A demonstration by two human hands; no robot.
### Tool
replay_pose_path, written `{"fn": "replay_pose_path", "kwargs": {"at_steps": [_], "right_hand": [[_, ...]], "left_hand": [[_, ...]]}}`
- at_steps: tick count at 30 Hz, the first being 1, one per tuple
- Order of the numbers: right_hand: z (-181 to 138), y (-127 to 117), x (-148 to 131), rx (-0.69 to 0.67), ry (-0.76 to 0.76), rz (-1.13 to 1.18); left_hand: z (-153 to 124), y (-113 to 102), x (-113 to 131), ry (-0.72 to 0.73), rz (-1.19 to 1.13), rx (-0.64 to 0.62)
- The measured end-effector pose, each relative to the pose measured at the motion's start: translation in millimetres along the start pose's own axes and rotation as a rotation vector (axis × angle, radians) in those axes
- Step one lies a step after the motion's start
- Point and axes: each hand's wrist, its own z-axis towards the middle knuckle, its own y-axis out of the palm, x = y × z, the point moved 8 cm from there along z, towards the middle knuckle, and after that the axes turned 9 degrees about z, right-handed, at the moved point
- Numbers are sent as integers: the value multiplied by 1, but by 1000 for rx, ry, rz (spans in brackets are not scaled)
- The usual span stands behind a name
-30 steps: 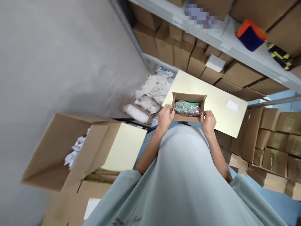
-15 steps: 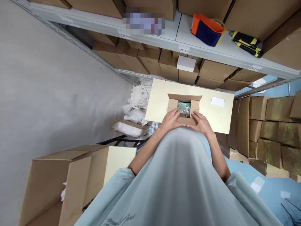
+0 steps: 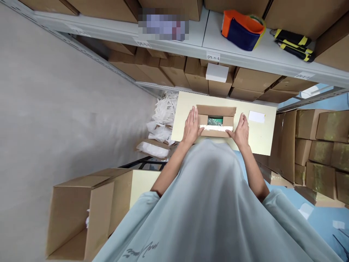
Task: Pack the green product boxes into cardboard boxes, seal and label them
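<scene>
A small cardboard box sits on the pale board before me. Its side flaps are folded inward and its back flap stands up. Green contents under clear bubble wrap show through the gap. A shiny whitish strip runs across the front flap. My left hand is open at the box's left side, fingers stretched away from me, thumb touching the front flap near the strip. On the opposite side, my right hand is open too, with its thumb at the strip's right end.
A white card lies right of the box on the board. Shelves behind hold cartons, an orange-and-blue roll and black-yellow cutters. Shredded paper is heaped left. A large open carton stands lower left; stacked cartons are right.
Both hands have moved apart from the front of the box to its two sides. The front flap has been folded inward, and its shiny strip now shows.
</scene>
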Motion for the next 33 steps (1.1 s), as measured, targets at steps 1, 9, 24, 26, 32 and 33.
{"fn": "replay_pose_path", "kwargs": {"at_steps": [1, 9, 24, 26, 32, 33], "right_hand": [[0, 3, -3, -7, -55, 6], [-16, 9, -10, -45, -198, -33], [-16, 20, -13, -117, -219, -107], [-11, 20, -15, -134, -240, -116], [-3, 16, -26, -206, -302, -167], [-3, 16, -28, -228, -305, -180]], "left_hand": [[1, 2, -1, 38, 4, -15], [-8, -3, -2, 42, 16, 21], [-18, 29, -8, -38, -93, -69], [-16, 27, -5, -27, -71, -88], [-11, 19, 3, 33, 18, -116], [-10, 19, 5, 51, 46, -121]]}}
